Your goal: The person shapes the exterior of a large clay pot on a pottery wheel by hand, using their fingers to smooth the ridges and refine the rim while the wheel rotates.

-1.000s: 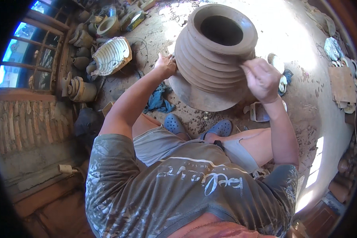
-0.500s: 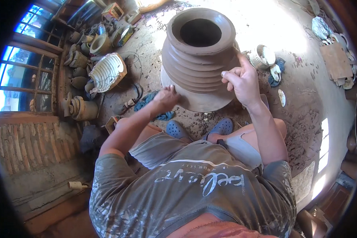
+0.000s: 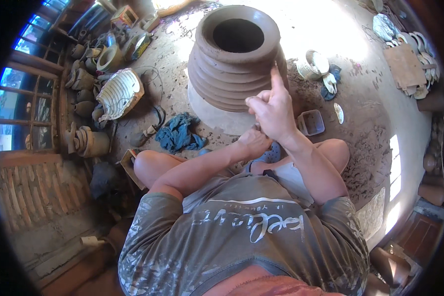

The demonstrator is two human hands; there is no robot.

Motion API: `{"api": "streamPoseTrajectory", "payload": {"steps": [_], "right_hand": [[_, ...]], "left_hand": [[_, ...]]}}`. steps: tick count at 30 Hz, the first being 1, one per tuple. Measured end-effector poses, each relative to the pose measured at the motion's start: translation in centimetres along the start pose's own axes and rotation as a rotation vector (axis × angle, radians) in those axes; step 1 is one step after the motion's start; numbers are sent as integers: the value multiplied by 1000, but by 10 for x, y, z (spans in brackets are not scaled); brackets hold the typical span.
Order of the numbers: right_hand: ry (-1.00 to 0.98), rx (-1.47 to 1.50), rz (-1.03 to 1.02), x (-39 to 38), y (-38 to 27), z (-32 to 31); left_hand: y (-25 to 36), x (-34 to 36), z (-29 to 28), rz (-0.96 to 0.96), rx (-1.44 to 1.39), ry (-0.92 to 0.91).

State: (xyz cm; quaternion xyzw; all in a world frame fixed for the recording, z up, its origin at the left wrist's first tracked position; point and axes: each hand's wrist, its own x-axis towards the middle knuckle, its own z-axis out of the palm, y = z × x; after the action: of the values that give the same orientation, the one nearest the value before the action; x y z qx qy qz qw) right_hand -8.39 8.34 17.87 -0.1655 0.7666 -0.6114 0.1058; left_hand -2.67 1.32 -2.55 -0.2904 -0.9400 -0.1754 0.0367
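Note:
A large ribbed brown clay pot with a wide dark mouth stands on a round pale base on the dirt floor in front of me. My right hand is at the pot's lower right side, index finger raised and touching the wall, the other fingers curled. My left hand sits just below my right hand, near its wrist, fingers curled and partly hidden. Neither hand visibly holds anything. My bent knees flank the base.
A crumpled blue cloth lies left of the base. A white ribbed mould and several clay pots stand along the window wall on the left. To the right are a small square tub and a white bowl.
Both hands have come off the pot's sides. My left hand dropped down and to the right, under my right hand. My right hand now touches the pot with one raised finger.

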Motion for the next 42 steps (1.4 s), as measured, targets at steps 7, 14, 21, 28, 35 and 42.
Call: {"api": "streamPoseTrajectory", "payload": {"steps": [7, 14, 21, 28, 35, 42], "right_hand": [[-28, -90, -64, -16, -2, 15], [-206, -39, -273, -53, 21, 10], [31, -171, -271, -78, 103, -58], [-168, -462, -633, -106, 138, -41], [-157, -534, -683, -104, 132, -47], [-54, -209, -371, -111, 123, -32]], "left_hand": [[-15, 34, 26, 34, -52, 19], [7, 16, -3, -70, 60, -179], [-14, -15, -78, -429, -534, -499], [17, -57, -75, -565, -1292, -268], [32, -51, -95, -835, -1413, -227], [17, -47, -104, -783, -1467, -194]]}}
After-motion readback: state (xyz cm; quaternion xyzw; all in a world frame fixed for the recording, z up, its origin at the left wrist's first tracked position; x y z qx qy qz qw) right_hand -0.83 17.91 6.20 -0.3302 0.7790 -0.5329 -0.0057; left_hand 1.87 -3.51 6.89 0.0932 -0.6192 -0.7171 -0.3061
